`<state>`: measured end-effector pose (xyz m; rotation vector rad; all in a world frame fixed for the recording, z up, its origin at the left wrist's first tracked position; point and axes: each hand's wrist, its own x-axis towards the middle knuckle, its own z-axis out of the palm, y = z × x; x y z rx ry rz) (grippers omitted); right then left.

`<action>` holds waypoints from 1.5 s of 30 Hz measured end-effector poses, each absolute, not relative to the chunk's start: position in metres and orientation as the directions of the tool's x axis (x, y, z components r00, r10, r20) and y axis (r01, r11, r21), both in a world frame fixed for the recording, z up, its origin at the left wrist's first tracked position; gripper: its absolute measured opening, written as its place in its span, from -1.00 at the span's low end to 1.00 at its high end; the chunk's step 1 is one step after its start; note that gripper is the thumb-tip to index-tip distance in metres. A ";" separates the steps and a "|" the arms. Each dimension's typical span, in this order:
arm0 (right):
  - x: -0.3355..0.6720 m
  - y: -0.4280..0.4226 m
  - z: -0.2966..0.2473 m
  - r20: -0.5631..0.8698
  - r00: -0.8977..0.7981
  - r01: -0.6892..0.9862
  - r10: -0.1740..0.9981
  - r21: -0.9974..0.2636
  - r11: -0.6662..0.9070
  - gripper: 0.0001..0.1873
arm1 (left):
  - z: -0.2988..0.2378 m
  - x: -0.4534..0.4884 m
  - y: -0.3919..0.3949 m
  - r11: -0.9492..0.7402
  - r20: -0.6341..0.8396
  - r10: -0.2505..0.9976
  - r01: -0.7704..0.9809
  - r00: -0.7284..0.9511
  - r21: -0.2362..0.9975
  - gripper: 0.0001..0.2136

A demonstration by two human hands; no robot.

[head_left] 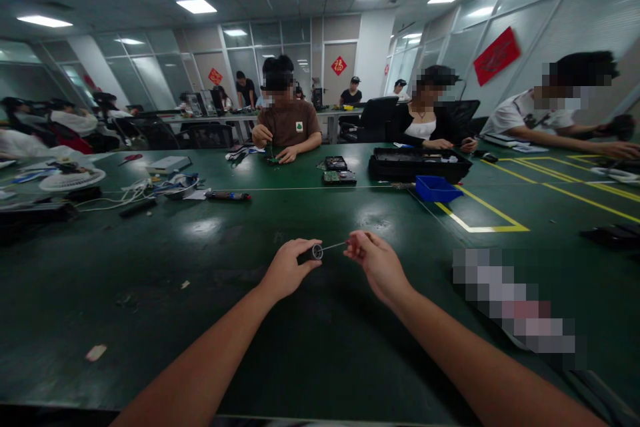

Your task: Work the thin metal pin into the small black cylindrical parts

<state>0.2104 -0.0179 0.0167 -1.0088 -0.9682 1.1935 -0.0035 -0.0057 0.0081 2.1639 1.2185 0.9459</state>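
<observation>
My left hand [291,267] is closed round a small dark cylinder with a pale ring at its open end [317,252]. That end faces right. Between the fingertips of my right hand [375,260] is a thin screwdriver [334,246], its slim metal shaft pointing left and its reddish handle mostly hidden by the fingers. The shaft's tip is at the ring end of the cylinder; whether it touches anything inside is too small to tell. Both hands are just above the green table [320,360].
Across the table a person in a brown shirt [295,120] works by hand. A blue bin [438,189] stands before a black open case [420,165]. Left are a dark pen-like tool [227,195], cables and a white fan cover [73,177]. A blurred-out object [515,303] lies right.
</observation>
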 end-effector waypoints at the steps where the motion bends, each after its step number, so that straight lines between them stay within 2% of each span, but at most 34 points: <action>1: 0.211 -0.016 0.016 0.007 0.107 -0.330 0.994 -0.943 0.042 -0.71 | 0.008 -0.004 -0.005 -0.494 0.336 0.867 0.544 0.368 0.679 -0.61; 4: 0.214 -0.014 0.016 -0.012 0.147 -0.367 0.989 -0.929 0.043 -0.72 | 0.008 -0.006 -0.004 -0.477 0.324 0.877 0.570 0.354 0.669 -0.62; 7: 0.214 -0.015 0.016 0.071 0.201 -0.273 0.977 -0.954 0.126 -0.69 | 0.005 -0.007 -0.003 -0.469 0.316 0.882 0.576 0.350 0.669 -0.61; 14: 0.210 -0.022 0.019 0.229 0.160 -0.063 0.960 -0.968 0.241 -0.67 | 0.004 -0.005 -0.003 -0.504 0.350 0.863 0.576 0.364 0.643 -0.60; 18: 0.209 -0.028 0.021 0.340 0.117 0.086 0.933 -0.940 0.331 -0.69 | 0.006 -0.004 -0.005 -0.489 0.332 0.872 0.586 0.361 0.647 -0.60; 28: 0.209 -0.039 0.027 0.455 0.055 0.344 0.889 -0.844 0.411 -0.81 | 0.007 -0.002 -0.007 -0.477 0.304 0.877 0.591 0.372 0.651 -0.54; 45: 0.211 -0.038 0.029 0.477 0.051 0.459 0.877 -0.792 0.404 -0.83 | 0.005 -0.002 -0.005 -0.443 0.254 0.889 0.583 0.380 0.681 -0.59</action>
